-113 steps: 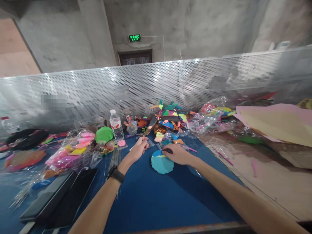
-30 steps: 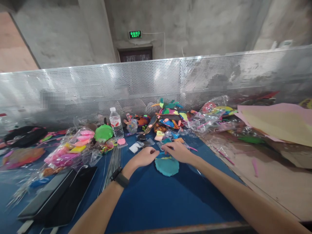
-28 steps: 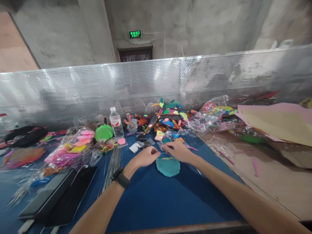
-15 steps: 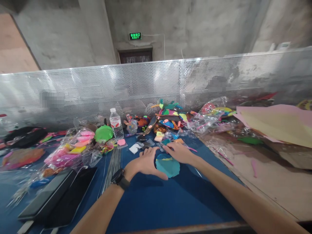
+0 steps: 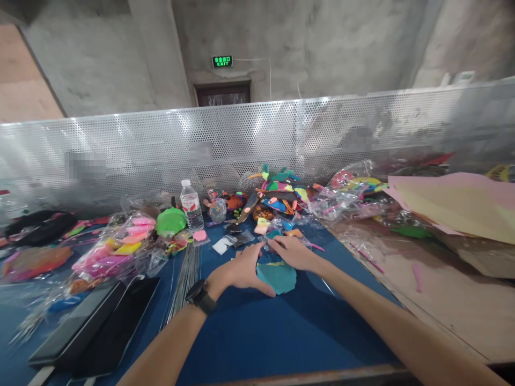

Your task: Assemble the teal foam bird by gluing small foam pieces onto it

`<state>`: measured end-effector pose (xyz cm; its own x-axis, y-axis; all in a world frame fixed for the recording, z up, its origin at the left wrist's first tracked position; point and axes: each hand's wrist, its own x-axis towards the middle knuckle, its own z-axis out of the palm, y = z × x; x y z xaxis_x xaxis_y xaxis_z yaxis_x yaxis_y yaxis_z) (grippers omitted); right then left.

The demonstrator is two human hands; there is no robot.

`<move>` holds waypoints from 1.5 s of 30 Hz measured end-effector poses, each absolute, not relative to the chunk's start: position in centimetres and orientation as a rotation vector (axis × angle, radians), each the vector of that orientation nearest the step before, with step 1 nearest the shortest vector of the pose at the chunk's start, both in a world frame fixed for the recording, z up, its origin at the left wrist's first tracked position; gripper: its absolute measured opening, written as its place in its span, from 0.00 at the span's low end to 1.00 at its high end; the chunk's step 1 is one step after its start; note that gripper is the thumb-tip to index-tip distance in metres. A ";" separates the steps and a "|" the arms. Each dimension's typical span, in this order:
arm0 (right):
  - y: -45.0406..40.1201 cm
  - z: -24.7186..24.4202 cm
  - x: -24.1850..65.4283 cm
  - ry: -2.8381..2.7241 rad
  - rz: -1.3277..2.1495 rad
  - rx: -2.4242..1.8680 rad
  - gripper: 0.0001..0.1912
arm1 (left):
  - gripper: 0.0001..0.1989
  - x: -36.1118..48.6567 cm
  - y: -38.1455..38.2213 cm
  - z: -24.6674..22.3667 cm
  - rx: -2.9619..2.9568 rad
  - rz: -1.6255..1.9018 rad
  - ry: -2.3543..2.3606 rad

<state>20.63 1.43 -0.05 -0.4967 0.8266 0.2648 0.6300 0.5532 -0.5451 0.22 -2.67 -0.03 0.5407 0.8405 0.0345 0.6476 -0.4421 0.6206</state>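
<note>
A flat, roundish teal sheet of modelling clay (image 5: 277, 279) lies on the blue table, with a thin yellow streak near its far edge. My left hand (image 5: 245, 268), a dark watch on its wrist, curves around the sheet's left side. Its thumb rests along the near-left rim, while the fingers reach to the far-left edge. At the far edge my right hand (image 5: 293, 252) has its fingers bent and closed on the clay; the fingertips are partly hidden. Just beyond both hands are a white packet (image 5: 223, 245) and small bagged pieces of coloured clay (image 5: 263, 225).
A water bottle (image 5: 192, 205) stands behind, beside a green clay dome (image 5: 171, 221) and piled clay figures (image 5: 277, 195). Thin wires (image 5: 185, 279) and a black power bank or phone (image 5: 80, 321) lie left. Cardboard (image 5: 450, 300) and coloured sheets (image 5: 454, 203) are right; a perforated metal screen (image 5: 249, 134) rises behind.
Both hands stay in nearly the same place around the teal clay. The right fingers have shifted slightly at its far edge, and the view has moved a little.
</note>
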 end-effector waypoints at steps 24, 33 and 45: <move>1.1 0.9 20.4 -1.995 0.196 -1.060 0.25 | 0.19 1.8 -1.8 -0.6 1.553 0.791 0.901; 0.1 1.3 20.2 -2.047 0.354 -0.909 0.14 | 0.18 0.8 -0.6 -1.1 1.249 0.887 0.987; 0.6 0.7 20.2 -2.218 0.304 -0.723 0.09 | 0.18 0.8 -0.7 -0.4 1.243 0.960 0.969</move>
